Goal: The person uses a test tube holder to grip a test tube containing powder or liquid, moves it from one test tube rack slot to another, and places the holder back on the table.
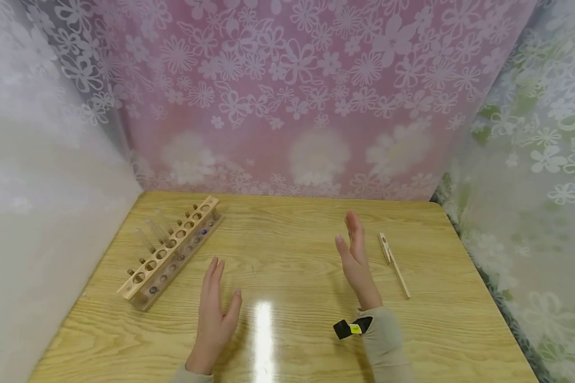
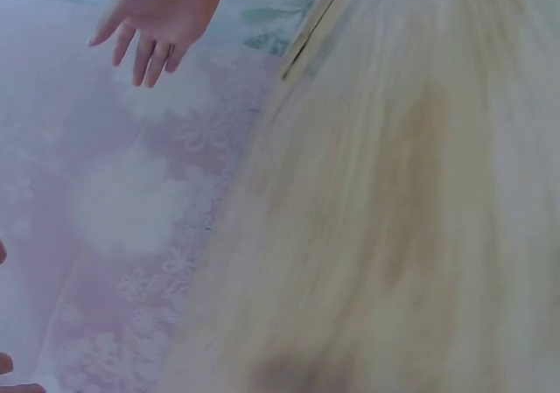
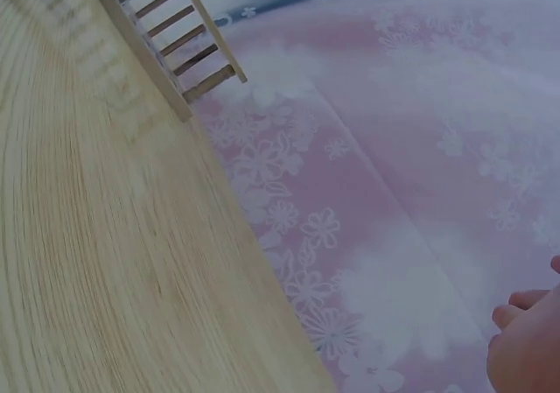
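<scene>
Both hands hover over the table with straight fingers and hold nothing. The left hand (image 1: 215, 316) is nearest to a wooden test tube rack (image 1: 171, 244), apart from its front right side. Several clear glass test tubes (image 1: 159, 230) stand upright in the rack's middle holes. My right hand (image 1: 356, 263) is just left of a wooden test tube clamp (image 1: 394, 265), which lies flat on the table. In the left wrist view the right hand (image 2: 171, 21) shows with its fingers spread, near the clamp (image 2: 313, 27). The rack (image 3: 171, 38) also shows in the right wrist view.
A wood-grain table (image 1: 287, 234) carries the rack at its left and the clamp at its right. A pink flowered curtain (image 1: 287, 106) hangs behind it, with pale curtains along both sides. A black band with a small camera (image 1: 343, 329) is on the right wrist.
</scene>
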Available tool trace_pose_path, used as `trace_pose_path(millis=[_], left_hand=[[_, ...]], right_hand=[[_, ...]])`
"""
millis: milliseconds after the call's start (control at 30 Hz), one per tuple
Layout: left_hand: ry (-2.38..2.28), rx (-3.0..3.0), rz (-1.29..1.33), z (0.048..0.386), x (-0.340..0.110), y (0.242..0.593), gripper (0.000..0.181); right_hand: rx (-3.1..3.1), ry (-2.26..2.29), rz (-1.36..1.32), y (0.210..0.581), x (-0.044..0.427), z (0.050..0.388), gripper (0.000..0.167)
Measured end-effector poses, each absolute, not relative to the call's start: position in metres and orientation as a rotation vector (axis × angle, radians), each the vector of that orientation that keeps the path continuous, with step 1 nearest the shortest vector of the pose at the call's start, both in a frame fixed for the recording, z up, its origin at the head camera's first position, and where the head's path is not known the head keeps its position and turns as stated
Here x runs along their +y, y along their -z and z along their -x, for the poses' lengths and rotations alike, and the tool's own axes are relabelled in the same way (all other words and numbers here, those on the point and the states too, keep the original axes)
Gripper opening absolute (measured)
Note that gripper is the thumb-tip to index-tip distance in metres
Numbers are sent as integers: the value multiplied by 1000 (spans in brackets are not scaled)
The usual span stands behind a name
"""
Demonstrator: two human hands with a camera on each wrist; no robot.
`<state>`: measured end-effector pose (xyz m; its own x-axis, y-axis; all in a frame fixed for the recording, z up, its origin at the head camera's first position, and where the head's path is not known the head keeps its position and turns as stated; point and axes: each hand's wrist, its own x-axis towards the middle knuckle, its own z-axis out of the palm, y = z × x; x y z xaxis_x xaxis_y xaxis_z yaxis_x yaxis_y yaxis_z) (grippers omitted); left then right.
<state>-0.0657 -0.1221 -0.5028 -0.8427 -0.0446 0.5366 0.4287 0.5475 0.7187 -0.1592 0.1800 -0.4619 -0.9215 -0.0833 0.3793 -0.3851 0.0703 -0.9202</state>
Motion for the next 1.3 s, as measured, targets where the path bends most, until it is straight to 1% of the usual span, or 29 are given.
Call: trace_pose_path(millis=[100,267,367,533,667,867,967,1133,1300], left_hand=[[1323,-2196,225,57,-121,512,71],[1385,-2030,57,45,-122,519,63],[1440,-1963,-54,37,-119,513,56],[1516,-1889,-211,23,-114,498,46],[1531,-1813,-354,18,-115,507,44],[1529,-1650,-587,18,-126,538,45],[1497,-1632,-642,20,-133,547,49],[1472,-1590,-728,20,-141,551,58],[1473,-1566,-802,20,-149,549,60]], right_hand=[[-2039,-2015,-486,466,172,166,61],[-1928,-2135,-478,475,161,178,58],[-1835,-2189,-517,482,156,184,58],[-1548,-2330,-657,498,147,198,55],[-1430,-2414,-674,512,140,207,55],[-1391,-2490,-699,525,124,216,56],[-1386,-2514,-690,529,115,220,54],[-1409,-2559,-678,535,98,225,54],[-1437,-2596,-700,543,83,235,52]])
